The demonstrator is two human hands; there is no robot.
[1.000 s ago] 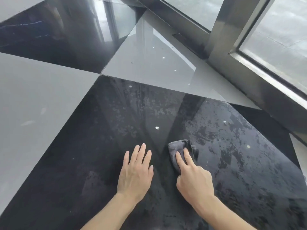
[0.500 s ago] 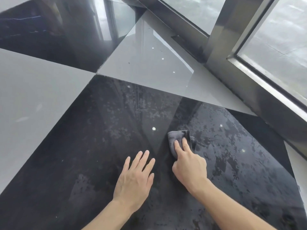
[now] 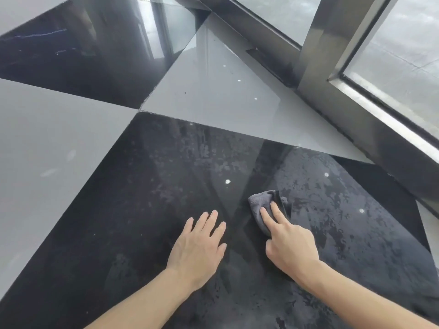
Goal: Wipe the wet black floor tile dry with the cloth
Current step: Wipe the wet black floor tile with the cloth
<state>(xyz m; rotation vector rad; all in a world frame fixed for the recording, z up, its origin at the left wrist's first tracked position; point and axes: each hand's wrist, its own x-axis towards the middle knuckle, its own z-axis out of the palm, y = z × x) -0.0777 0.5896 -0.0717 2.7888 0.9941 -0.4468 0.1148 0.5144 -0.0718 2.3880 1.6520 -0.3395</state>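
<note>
The wet black floor tile [image 3: 142,210] fills the lower middle of the head view. Blotchy water film covers its right part [image 3: 337,217], and fainter streaks lie toward its far edge. A small dark grey cloth [image 3: 260,201] lies bunched on the tile. My right hand [image 3: 292,248] holds it down, index and middle fingers straight on top, the other fingers and thumb curled at it. My left hand [image 3: 197,248] rests flat on the tile just left of the cloth, fingers spread and holding nothing.
Grey tiles border the black one on the left [image 3: 47,150] and beyond it [image 3: 213,96]. Another black tile [image 3: 83,55] lies at the far left. A dark metal window frame [image 3: 332,96] and sill [image 3: 392,143] run along the right, close to the tile's right corner.
My right hand has pushed the cloth a little forward and then slightly right across the tile. My left hand has stayed flat in much the same place.
</note>
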